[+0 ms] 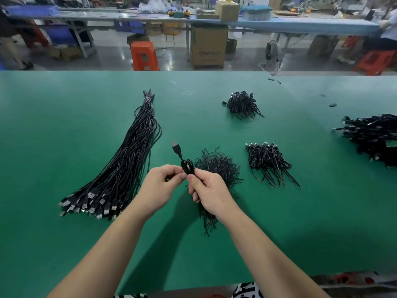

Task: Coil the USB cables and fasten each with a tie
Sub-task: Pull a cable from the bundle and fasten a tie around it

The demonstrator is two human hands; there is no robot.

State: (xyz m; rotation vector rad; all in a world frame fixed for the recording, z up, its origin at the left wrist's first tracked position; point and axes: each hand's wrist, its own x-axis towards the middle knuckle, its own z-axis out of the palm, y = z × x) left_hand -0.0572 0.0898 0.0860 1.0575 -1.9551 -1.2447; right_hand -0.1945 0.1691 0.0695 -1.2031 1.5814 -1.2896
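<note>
Both hands lifted over the green table (64,147), near centre. Right hand (209,190) pinches the coiled USB cable (187,166); left hand (160,183) fingers curl at the coil's side. Cable looks light, thin, springy, so best held at the coil's crossing, not the plug (176,149).

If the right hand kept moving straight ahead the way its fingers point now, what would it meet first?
Probably the left hand: the right hand points up-left, pinching the coiled cable between them. Depth is unclear.
</note>
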